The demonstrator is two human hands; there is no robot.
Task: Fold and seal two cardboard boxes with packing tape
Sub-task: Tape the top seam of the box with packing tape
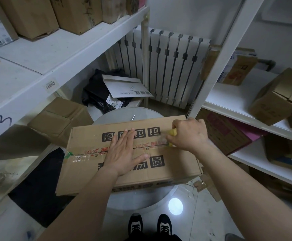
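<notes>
Cardboard box (pixel 176 164) lies on a round table (pixel 141 202); left hand (pixel 124 153) presses flat, fingers straight, across its seam; right hand (pixel 190 134) grips a yellow tool (pixel 173 132).

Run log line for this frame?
step: taping seam | left hand: flat on box | right hand: holds tape dispenser

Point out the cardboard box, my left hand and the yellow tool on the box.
cardboard box (pixel 180 163): head view, bare top flap near its right end.
left hand (pixel 124 150): head view, back of the hand.
yellow tool (pixel 173 132): head view, its upper yellow end.
</notes>
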